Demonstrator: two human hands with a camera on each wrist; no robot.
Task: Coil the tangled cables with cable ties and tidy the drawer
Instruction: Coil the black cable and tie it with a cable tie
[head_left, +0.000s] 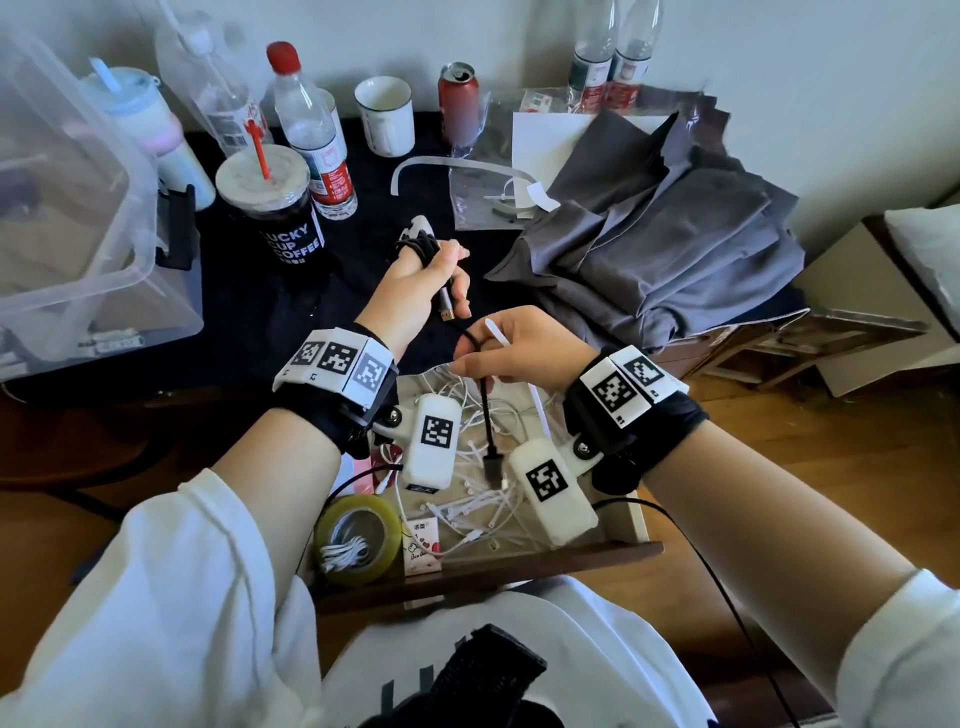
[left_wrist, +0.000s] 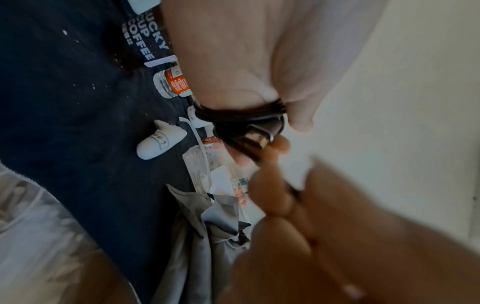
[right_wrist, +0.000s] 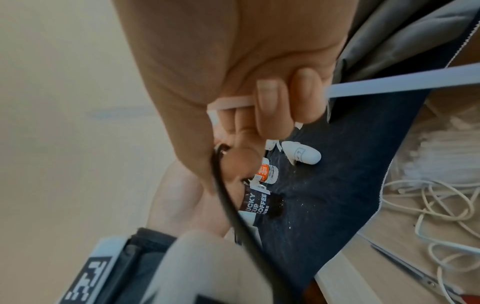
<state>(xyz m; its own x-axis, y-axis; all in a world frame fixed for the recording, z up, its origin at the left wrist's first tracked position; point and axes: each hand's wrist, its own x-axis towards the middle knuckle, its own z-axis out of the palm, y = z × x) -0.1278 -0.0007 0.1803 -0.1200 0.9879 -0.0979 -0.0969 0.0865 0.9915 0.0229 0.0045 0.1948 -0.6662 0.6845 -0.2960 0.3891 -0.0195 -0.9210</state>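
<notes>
A dark cloth (head_left: 363, 171) covers the table by a pale wall; four clear bottles, one can (head_left: 458, 101), one mug (head_left: 385, 115); left hand (head_left: 415, 283) clasps the coiled black cable (head_left: 428, 248); right hand (head_left: 511, 345) pinches its tail and one cable tie (head_left: 497, 332) above the open drawer (head_left: 519, 558).

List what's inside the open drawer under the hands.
In the drawer: tangled white cables, loose white cable ties, a tape roll ringing a white cable bundle, a small printed packet. The wrist cameras and both hands cover the rest.

White sleeves (head_left: 171, 597), black wristbands (head_left: 337, 410) (checkered tags).
</notes>
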